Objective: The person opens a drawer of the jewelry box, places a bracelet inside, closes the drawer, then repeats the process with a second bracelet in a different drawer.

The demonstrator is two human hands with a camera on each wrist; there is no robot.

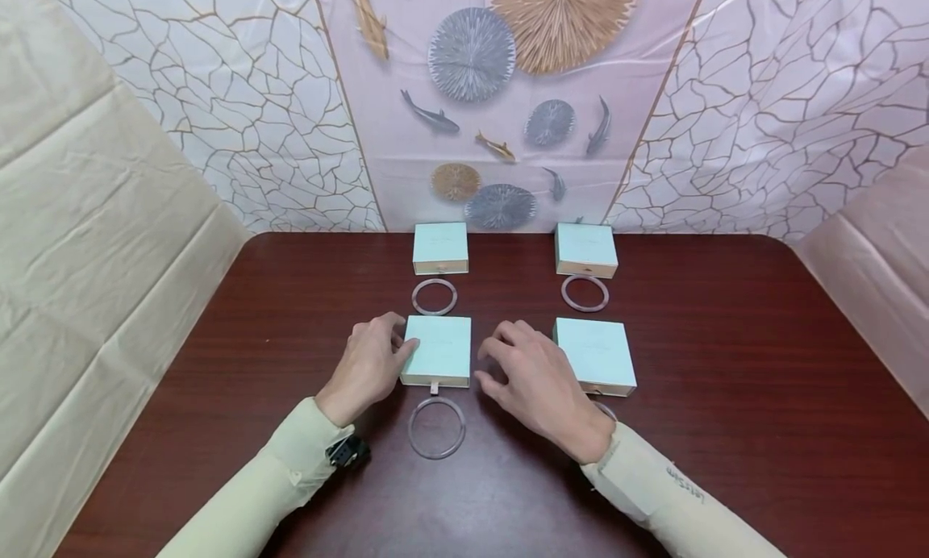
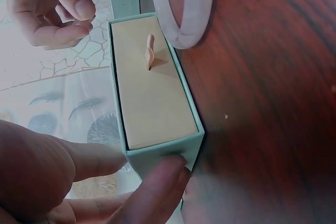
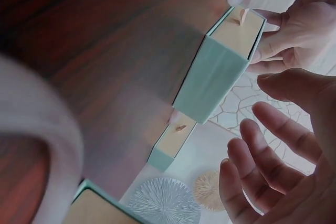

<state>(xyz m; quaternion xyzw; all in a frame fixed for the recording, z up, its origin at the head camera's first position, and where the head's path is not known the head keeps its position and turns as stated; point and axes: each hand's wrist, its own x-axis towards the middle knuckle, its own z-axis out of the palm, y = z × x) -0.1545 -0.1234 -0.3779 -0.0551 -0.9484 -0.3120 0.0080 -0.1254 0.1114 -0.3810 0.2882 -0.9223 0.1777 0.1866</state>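
Note:
A pale mint-green drawer box with a cream front and a small ribbon pull sits at the near left of the table group. My left hand is at its left side, thumb over the top's edge and a fingertip against the side wall. Across from it, my right hand hovers beyond the box's right side, fingers loosely bent, holding nothing; the right wrist view shows a gap between its fingers and the box. A pale translucent bangle lies in front of the box.
Another mint box stands by my right forearm, its bangle partly hidden under the wrist. Two more boxes, left and right, stand at the table's back edge, each with a bangle in front. A patterned cloth hangs behind.

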